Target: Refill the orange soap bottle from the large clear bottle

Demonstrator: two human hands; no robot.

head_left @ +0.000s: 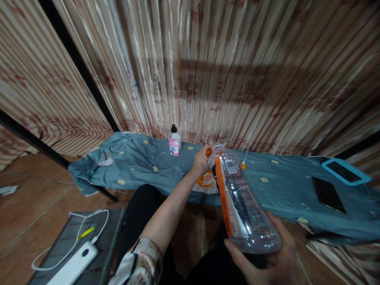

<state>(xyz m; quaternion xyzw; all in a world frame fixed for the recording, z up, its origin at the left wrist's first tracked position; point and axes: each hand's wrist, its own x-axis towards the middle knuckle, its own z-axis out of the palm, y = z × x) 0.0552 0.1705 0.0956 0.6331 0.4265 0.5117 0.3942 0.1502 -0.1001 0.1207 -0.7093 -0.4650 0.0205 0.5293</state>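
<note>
A teal-clothed surface runs along striped curtains; tiled floor lies open left. Both hands grip: right hand the clear bottle, left hand its cap.

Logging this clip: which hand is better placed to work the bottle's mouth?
Probably the left hand: its fingers are already at the bottle mouth. The right hand cups the bottle's base, holding it tilted, so it is occupied.

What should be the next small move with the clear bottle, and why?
Probably bring the left hand back to the neck of the clear bottle. The right hand cradles the bottle's base, tilted with its mouth toward the blue cloth. The mouth looks uncapped, and the left hand touches something orange beside it, perhaps the cap, though that is hard to tell.
</note>
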